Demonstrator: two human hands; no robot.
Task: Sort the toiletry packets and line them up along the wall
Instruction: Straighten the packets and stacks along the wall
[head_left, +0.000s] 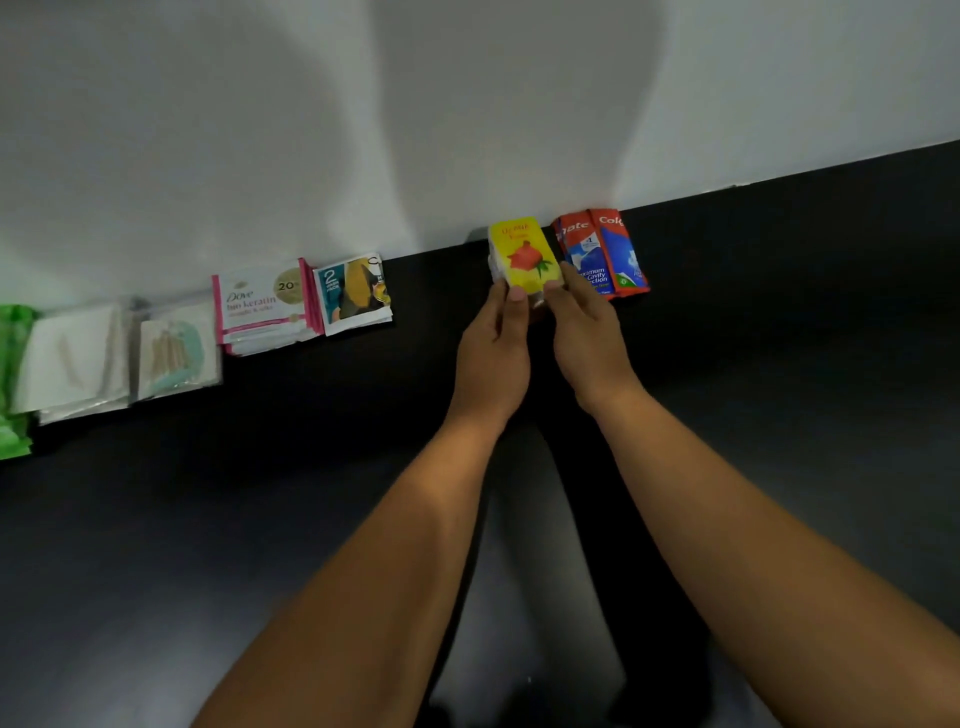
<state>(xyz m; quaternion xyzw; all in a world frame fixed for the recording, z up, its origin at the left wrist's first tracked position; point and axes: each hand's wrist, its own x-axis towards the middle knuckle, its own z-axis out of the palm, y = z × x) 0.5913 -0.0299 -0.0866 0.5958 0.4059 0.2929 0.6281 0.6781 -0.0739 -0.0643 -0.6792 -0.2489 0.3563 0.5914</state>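
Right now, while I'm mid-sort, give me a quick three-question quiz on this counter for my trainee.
1. Multiple choice: how many hands have a grip on the yellow packets? A. none B. one C. two
2. True or false: the Colgate packets stand just right of the yellow packets.
3. Fill in: the Dove packets are set against the white ___.

Key
1. C: the left hand and the right hand each hold a side.
2. True.
3. wall
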